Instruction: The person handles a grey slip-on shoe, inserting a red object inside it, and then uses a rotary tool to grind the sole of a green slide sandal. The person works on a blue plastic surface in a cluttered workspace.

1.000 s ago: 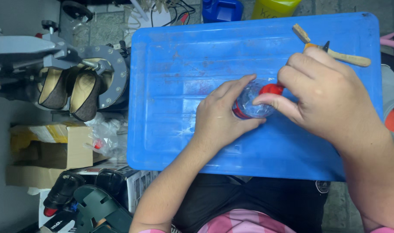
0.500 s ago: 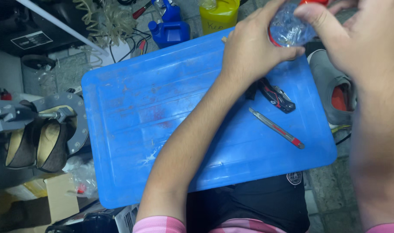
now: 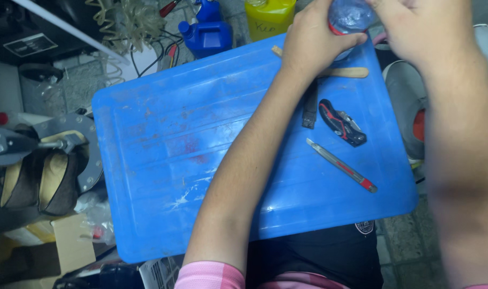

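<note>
A small clear plastic bottle (image 3: 350, 16) with a red band at its neck is raised at the top edge of the view, above the far edge of a blue plastic lid (image 3: 164, 160) that serves as a work surface. My left hand (image 3: 312, 43) is wrapped around the bottle from the left. My right hand (image 3: 415, 27) grips its upper end from the right; the cap is hidden under the fingers.
On the blue lid lie a red-and-black cutter (image 3: 341, 123), a slim utility knife (image 3: 341, 165), a dark tool (image 3: 310, 107) and a wooden stick (image 3: 344, 71). Behind it stand a yellow jug (image 3: 269, 17) and a blue bottle (image 3: 207, 31). Shoes (image 3: 35, 182) sit at the left.
Both hands have lifted the bottle from the lid's surface up and away toward the top of the view. The view has shifted, uncovering the tools on the lid.
</note>
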